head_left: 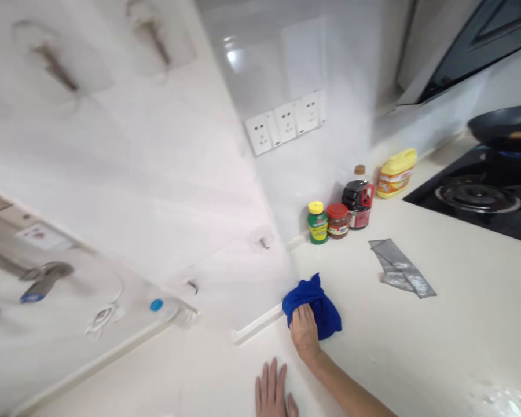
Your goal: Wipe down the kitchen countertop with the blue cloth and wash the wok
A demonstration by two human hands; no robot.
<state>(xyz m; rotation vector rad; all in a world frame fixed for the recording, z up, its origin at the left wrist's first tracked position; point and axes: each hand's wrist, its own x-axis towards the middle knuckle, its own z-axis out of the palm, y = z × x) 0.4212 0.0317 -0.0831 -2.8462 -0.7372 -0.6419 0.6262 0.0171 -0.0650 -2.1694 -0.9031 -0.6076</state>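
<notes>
A bunched blue cloth (323, 313) lies on the white countertop (373, 359), against the low ledge at the foot of the wall. My right hand (304, 333) is closed on the cloth's near side, with the fingertips tucked into its folds. To the left and closer to me, my left hand (272, 391) rests flat on the counter, fingers spread and holding nothing. Beyond the cloth stand a green jar with a yellow lid (318, 223), a red-lidded jar (337, 221) and a dark sauce bottle (358, 200).
Grey flat packets (402, 269) lie right of the cloth. A yellow jug (397, 174) stands near the black stove (477, 194), which carries a wok (503, 127). Wall hooks (263, 242) jut out at left, near a clear bottle with a blue cap (156, 304). Sockets (285, 123) line the wall.
</notes>
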